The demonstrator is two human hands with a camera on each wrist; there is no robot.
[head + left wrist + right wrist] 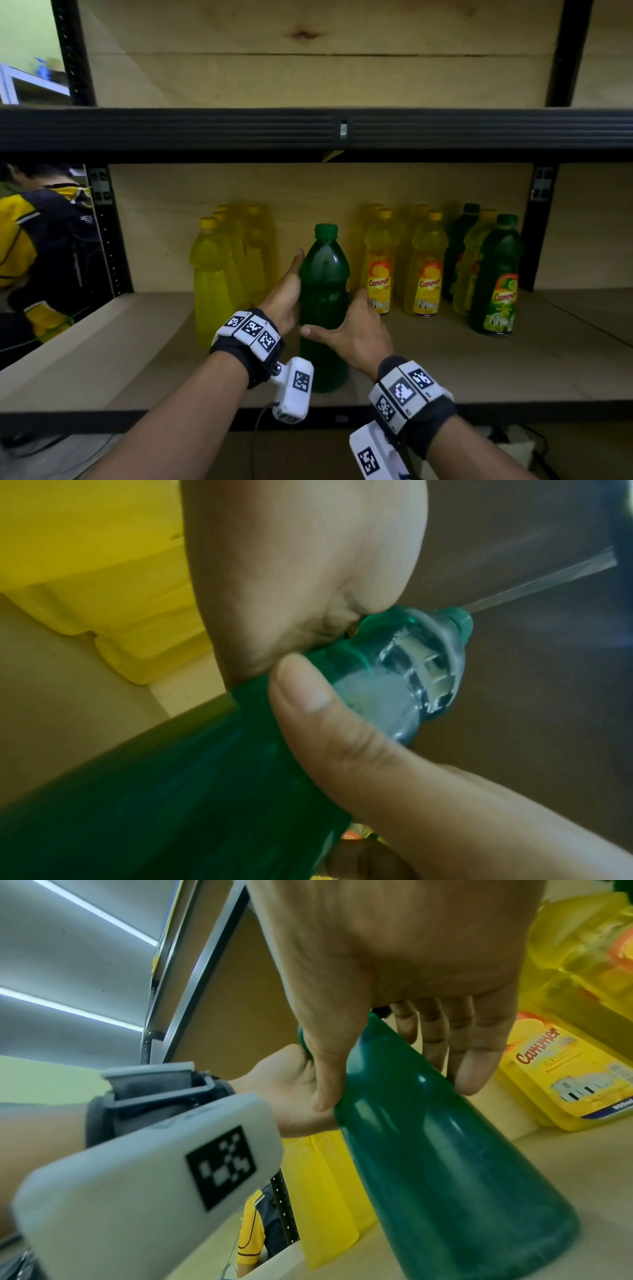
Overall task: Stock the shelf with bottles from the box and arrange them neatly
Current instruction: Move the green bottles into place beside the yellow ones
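Both hands' fingers, left hand (pixel 286 294) and right hand (pixel 356 334), grip green bottle (pixel 323 308) upright on shelf (pixel 137 370).

"Cammer" is printed on the labelled bottles (pixel 379 270).

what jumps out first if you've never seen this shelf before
A plain dark green bottle with no label stands upright at the front middle of the shelf, held between the left hand and the right hand. Yellow bottles crowd behind it on the left, and labelled yellow and green ones line up on the right.
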